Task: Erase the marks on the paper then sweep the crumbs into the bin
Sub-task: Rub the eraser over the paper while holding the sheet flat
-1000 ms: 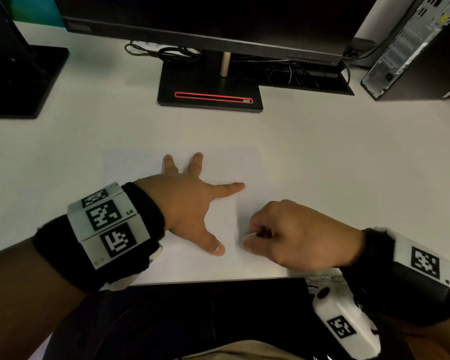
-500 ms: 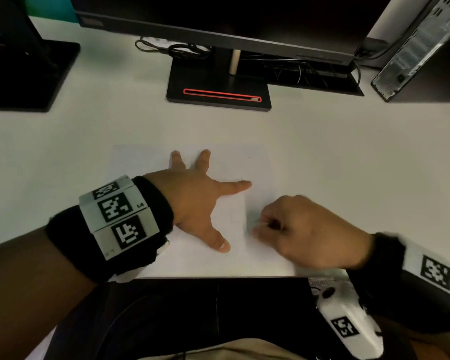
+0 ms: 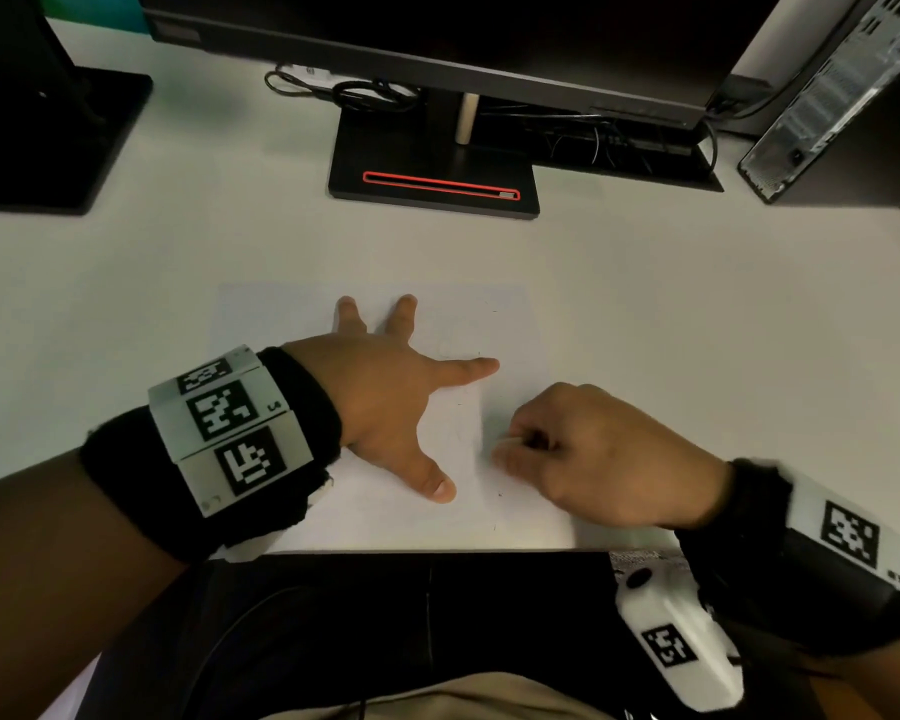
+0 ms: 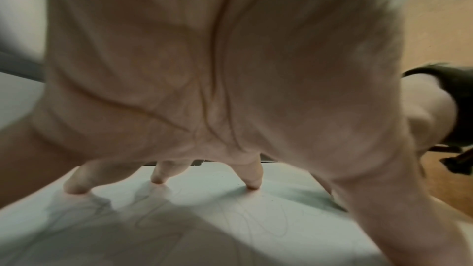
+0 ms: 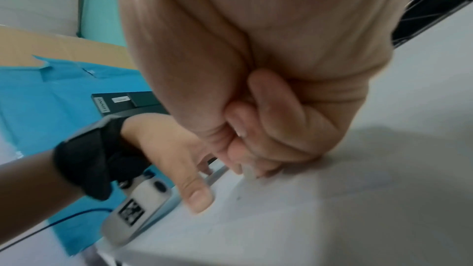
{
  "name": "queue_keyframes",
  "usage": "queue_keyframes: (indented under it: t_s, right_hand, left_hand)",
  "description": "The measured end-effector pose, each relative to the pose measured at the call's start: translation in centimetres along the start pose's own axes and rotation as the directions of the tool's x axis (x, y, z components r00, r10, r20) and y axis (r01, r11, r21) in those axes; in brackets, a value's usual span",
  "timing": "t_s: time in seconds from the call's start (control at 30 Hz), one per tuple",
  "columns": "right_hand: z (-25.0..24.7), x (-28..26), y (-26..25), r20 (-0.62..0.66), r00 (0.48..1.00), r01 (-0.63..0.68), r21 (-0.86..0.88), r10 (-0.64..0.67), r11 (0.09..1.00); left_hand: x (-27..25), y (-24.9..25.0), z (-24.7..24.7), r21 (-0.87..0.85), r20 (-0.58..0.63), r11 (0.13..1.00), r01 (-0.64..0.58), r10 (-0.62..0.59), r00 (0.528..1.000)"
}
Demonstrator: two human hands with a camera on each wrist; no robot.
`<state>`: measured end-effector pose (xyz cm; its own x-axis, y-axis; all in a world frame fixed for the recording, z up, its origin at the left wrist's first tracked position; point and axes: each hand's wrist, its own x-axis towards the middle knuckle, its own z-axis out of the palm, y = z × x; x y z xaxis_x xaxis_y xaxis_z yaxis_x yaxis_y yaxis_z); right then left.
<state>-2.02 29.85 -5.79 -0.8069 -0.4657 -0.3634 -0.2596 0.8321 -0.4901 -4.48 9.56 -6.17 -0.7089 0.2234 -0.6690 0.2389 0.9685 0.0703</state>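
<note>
A white sheet of paper (image 3: 281,324) lies flat near the desk's front edge, with faint pencil lines (image 4: 245,217) on it. My left hand (image 3: 385,387) lies spread on the sheet, fingertips (image 4: 252,186) pressing down. Just right of its thumb, my right hand (image 3: 583,454) is curled and pinches a small white eraser (image 3: 507,443) against the paper (image 5: 332,199). The eraser (image 5: 249,172) shows only as a pale tip below the fingers. A few tiny dark specks (image 3: 500,494) lie on the sheet near the thumb. No bin is in view.
A monitor on a black stand (image 3: 432,184) stands behind the paper, with cables (image 3: 344,90) at its foot. A second black stand (image 3: 53,137) is at far left, a computer tower (image 3: 842,96) at far right. The desk's front edge (image 3: 437,550) lies close below my hands.
The right hand with the eraser has shifted slightly up and right, then back left on the paper. The left hand stays spread in the same spot.
</note>
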Motion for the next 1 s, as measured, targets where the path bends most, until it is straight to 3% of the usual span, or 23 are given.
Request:
queue_keyframes:
  t_s: [0.13, 0.3, 0.43, 0.57, 0.67, 0.8, 0.93, 1.0]
  right_hand:
    - [0.8, -1.0, -1.0, 0.107, 0.991, 0.08, -0.027, -0.076, 0.996]
    - [-0.4, -0.1, 0.4, -0.005, 1.0, 0.001, -0.01, -0.001, 1.0]
    - [0.1, -1.3, 0.4, 0.102, 0.994, 0.036, -0.02, -0.034, 0.999]
    - [-0.5, -1.4, 1.4, 0.04, 0.999, -0.011, 0.021, 0.01, 1.0]
    - [-0.3, -1.8, 1.2, 0.105, 0.994, 0.001, 0.016, -0.002, 1.0]
    - [-0.8, -0.8, 1.4, 0.006, 1.0, -0.025, -0.001, 0.025, 1.0]
    - [0.2, -0.4, 0.0, 0.118, 0.992, 0.058, -0.029, -0.054, 0.998]
    - [-0.6, 0.4, 0.5, 0.065, 0.998, 0.015, -0.025, -0.013, 1.0]
  left_hand:
    - [-0.3, 0.2, -0.2, 0.011, 0.007, 1.0, 0.006, -0.006, 1.0]
    - [-0.2, 0.2, -0.3, 0.004, 0.011, 1.0, 0.004, -0.004, 1.0]
    - [-0.2, 0.2, -0.2, -0.008, 0.018, 1.0, 0.005, -0.005, 1.0]
    - [-0.2, 0.2, -0.3, -0.009, 0.017, 1.0, 0.003, -0.003, 1.0]
    - [-0.2, 0.2, -0.3, -0.015, 0.019, 1.0, 0.004, -0.004, 1.0]
    - [-0.1, 0.0, -0.1, -0.018, 0.011, 1.0, 0.0, 0.0, 1.0]
    - [0.0, 0.0, -0.1, -0.008, 0.007, 1.0, -0.002, 0.002, 1.0]
    - [0.0, -0.1, 0.0, -0.012, 0.006, 1.0, -0.006, 0.006, 1.0]
